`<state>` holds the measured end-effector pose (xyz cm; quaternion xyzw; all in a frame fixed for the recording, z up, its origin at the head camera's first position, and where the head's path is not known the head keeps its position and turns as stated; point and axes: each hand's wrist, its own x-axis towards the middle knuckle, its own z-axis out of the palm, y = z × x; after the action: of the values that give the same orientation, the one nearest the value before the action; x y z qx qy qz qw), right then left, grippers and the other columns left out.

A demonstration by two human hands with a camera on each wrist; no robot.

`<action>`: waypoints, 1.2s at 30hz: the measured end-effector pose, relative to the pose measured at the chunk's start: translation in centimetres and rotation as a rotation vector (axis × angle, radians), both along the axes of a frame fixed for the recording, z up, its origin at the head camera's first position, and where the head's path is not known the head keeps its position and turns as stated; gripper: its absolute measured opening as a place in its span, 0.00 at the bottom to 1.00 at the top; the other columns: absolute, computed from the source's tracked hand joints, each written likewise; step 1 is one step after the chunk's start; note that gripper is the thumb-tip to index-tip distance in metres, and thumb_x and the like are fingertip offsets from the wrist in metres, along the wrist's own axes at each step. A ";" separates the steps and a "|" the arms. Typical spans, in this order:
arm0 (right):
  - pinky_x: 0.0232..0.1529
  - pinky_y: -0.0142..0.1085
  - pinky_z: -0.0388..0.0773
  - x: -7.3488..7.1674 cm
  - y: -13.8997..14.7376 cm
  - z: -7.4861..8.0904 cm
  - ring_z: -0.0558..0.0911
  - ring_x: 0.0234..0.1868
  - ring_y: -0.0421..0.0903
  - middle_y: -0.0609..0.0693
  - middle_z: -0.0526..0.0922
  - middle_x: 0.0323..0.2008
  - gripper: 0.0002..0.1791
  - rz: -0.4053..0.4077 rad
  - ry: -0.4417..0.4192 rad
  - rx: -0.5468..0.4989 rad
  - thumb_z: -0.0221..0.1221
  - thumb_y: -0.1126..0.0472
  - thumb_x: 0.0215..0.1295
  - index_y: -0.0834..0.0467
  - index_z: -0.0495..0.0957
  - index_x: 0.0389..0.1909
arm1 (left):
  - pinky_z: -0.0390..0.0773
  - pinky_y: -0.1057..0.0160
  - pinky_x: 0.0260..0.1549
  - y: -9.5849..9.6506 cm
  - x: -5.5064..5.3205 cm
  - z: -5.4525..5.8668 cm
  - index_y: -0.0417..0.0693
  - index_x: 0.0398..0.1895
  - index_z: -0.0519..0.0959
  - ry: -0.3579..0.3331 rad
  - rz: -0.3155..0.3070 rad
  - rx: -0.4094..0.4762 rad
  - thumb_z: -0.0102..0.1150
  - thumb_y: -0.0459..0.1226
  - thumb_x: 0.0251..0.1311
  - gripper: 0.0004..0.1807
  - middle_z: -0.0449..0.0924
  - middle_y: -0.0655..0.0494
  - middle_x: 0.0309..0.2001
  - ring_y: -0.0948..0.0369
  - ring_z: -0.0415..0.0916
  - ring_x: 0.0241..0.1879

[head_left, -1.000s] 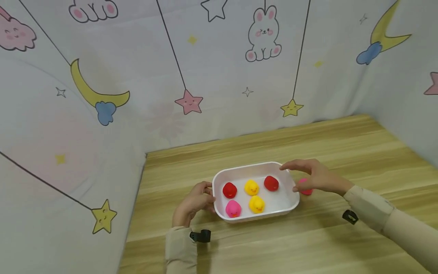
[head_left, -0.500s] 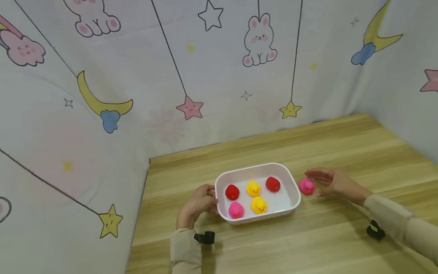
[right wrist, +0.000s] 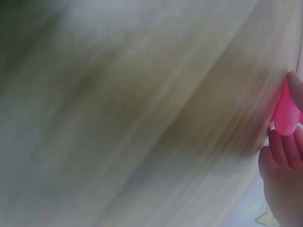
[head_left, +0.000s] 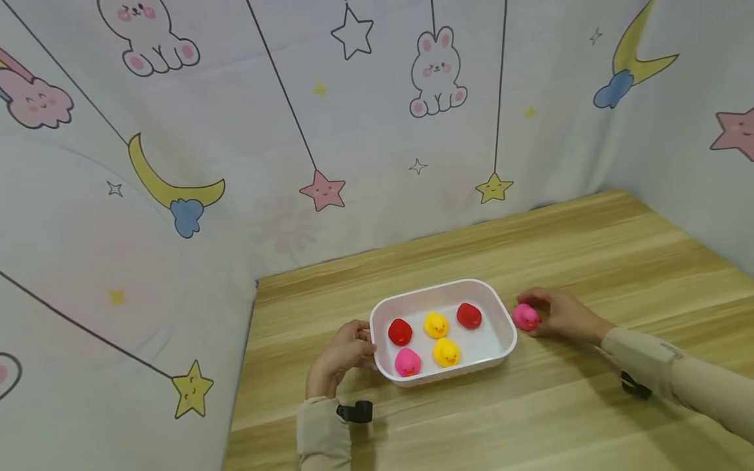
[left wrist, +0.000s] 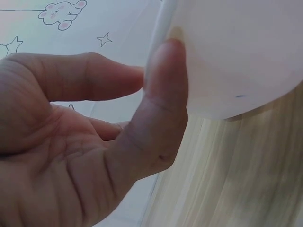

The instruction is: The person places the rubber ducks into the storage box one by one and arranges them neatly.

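A white plastic tray point(head_left: 488, 352) sits on the table with several rubber ducks inside. My left hand point(head_left: 343, 352) pinches the tray's left rim; the left wrist view shows the tray wall point(left wrist: 222, 61) between thumb and finger. Off the tray's right end, my right hand point(head_left: 564, 316) holds a pink rubber duck point(head_left: 525, 316) between thumb and fingers. That duck point(right wrist: 287, 113) shows at the right edge of the blurred right wrist view. In the tray lie a red duck point(head_left: 400, 332) at left, another red duck point(head_left: 468, 316) at right, two yellow ducks point(head_left: 446, 352) mid-tray and a pink duck point(head_left: 408, 362) at front left.
The wood-grain table point(head_left: 471, 425) runs back to a white cloth wall point(head_left: 377, 131) printed with stars, moons and rabbits. More cloth closes off the left and right sides. A small black camera point(head_left: 356, 411) is strapped at my left wrist.
My right hand has left the tray's right end, moved right past the pink duck, then closed its fingers on it. My left hand stays at the left rim.
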<state>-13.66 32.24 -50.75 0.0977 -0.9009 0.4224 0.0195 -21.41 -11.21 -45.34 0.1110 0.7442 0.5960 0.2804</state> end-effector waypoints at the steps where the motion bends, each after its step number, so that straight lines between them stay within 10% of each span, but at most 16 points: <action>1: 0.49 0.27 0.79 -0.1 0.0 0.0 0.80 0.46 0.43 0.58 0.85 0.46 0.35 0.003 0.014 0.018 0.80 0.67 0.39 0.70 0.79 0.53 | 0.88 0.62 0.23 0.0 0.0 0.0 0.19 0.61 0.62 -0.001 0.004 -0.002 0.51 0.19 0.58 0.26 0.71 0.39 0.40 0.58 0.74 0.24; 7: 0.49 0.25 0.79 -0.5 -0.1 0.7 0.81 0.48 0.42 0.59 0.84 0.48 0.35 -0.045 -0.049 -0.063 0.79 0.68 0.41 0.70 0.78 0.54 | 0.88 0.61 0.23 -0.1 0.1 0.0 0.19 0.61 0.62 0.011 0.007 0.001 0.51 0.19 0.57 0.26 0.69 0.42 0.38 0.57 0.73 0.25; 16: 0.49 0.25 0.83 -1.5 -0.9 3.9 0.83 0.46 0.32 0.41 0.86 0.43 0.30 -0.047 -0.081 -0.545 0.70 0.84 0.43 0.74 0.78 0.53 | 0.88 0.61 0.23 -0.5 0.0 -0.1 0.19 0.61 0.63 0.003 0.004 0.014 0.51 0.19 0.56 0.27 0.70 0.43 0.38 0.57 0.74 0.25; 36: 0.57 0.31 0.80 -2.4 -6.5 7.1 0.79 0.57 0.53 0.59 0.79 0.57 0.34 0.130 -0.208 -0.270 0.73 0.68 0.52 0.68 0.74 0.62 | 0.89 0.58 0.25 -0.6 -0.6 0.0 0.20 0.62 0.62 -0.025 -0.007 -0.012 0.52 0.20 0.58 0.27 0.72 0.38 0.40 0.57 0.76 0.23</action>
<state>-16.03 25.76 -43.64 0.1078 -0.8251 0.5476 -0.0883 -21.98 -11.76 -45.39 0.1042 0.7439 0.5917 0.2926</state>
